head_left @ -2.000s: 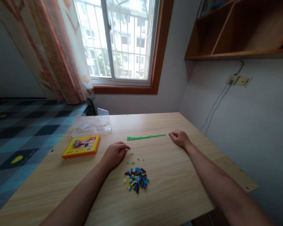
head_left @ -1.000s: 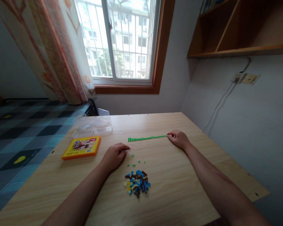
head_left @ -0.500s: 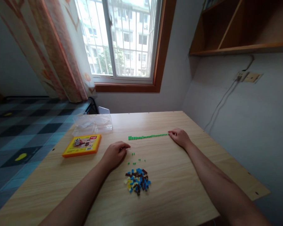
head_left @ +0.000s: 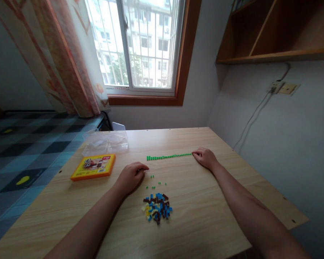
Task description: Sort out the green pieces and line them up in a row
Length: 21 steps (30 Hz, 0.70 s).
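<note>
A row of small green bricks [head_left: 167, 157] runs across the table. My right hand [head_left: 204, 157] rests at the row's right end, fingertips pinched together at the last piece; what they hold is too small to make out. My left hand [head_left: 131, 176] lies on the table below the row's left end, its fingers curled together, and anything in them is hidden. Several loose green bricks [head_left: 153, 187] are scattered to its right. Nearer to me sits a pile of blue, brown and yellow bricks [head_left: 158, 208].
A yellow and orange box [head_left: 94, 167] lies on the left of the wooden table [head_left: 205, 223]. Behind it stands a clear plastic tray [head_left: 105, 143]. A bed [head_left: 43, 144] adjoins the left side, and a shelf [head_left: 280, 55] hangs at the upper right.
</note>
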Motion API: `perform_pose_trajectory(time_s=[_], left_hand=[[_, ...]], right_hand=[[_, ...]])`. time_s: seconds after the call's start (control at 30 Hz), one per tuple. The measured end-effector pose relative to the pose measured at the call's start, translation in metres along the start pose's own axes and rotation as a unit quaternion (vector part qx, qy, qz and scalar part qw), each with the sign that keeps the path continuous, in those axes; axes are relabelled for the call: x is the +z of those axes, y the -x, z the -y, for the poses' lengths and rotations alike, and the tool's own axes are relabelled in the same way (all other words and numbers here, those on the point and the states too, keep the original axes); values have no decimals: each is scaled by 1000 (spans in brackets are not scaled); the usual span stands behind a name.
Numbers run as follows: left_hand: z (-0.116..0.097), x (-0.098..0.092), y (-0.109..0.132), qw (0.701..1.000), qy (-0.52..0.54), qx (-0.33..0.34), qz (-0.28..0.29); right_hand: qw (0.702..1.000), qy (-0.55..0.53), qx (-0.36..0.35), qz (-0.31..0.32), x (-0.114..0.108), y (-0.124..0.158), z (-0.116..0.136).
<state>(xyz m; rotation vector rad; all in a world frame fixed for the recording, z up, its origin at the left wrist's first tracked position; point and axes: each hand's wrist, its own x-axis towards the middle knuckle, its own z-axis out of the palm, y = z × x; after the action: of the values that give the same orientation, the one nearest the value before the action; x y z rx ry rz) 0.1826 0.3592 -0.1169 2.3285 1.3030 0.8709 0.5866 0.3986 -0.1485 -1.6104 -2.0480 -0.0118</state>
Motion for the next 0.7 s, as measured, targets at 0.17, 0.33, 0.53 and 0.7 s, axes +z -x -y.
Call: perform_pose_trajectory(time_s=[0.17, 0.33, 0.53, 0.7], left_hand=[[1, 0, 0, 1000, 3, -2, 3], [1, 0, 1, 1000, 0, -2, 3], [0, 1, 1, 1000, 2, -1, 2], [1, 1, 1, 1000, 2, -6, 9]], right_hand=[[1000, -2, -4, 2, -2, 1, 3], [1000, 2, -6, 2, -3, 1, 3], [1000, -17, 4, -21, -3, 1, 2], [999, -15, 12, -31, -3, 1, -1]])
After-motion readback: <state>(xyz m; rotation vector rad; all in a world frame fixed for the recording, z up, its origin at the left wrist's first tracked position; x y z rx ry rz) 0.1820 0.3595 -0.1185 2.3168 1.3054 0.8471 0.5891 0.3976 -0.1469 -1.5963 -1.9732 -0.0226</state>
